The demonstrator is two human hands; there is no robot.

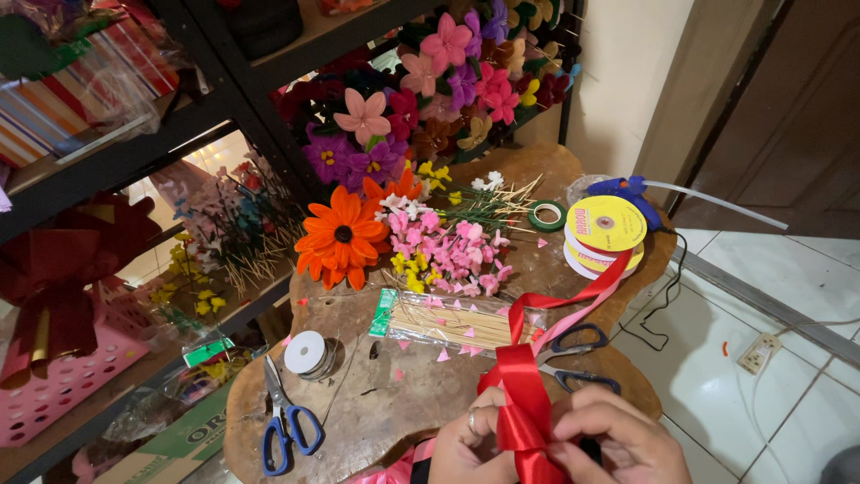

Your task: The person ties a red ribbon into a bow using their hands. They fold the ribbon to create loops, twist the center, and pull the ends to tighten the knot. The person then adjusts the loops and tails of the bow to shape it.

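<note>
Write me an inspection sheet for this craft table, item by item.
Surface: rough wooden table, scattered with small pink paper bits.
Job's things: red ribbon folded between both hands, running up to the ribbon spools.
Clutter: blue scissors, dark scissors, packet of wooden skewers, wire reel, green tape roll, blue glue gun, felt flowers.
Grips: left hand and right hand both pinch the ribbon.
Cables: black cord over the table edge; white power strip on the floor.
Surroundings: black shelving holding flowers and a pink basket; white tiled floor.
</note>
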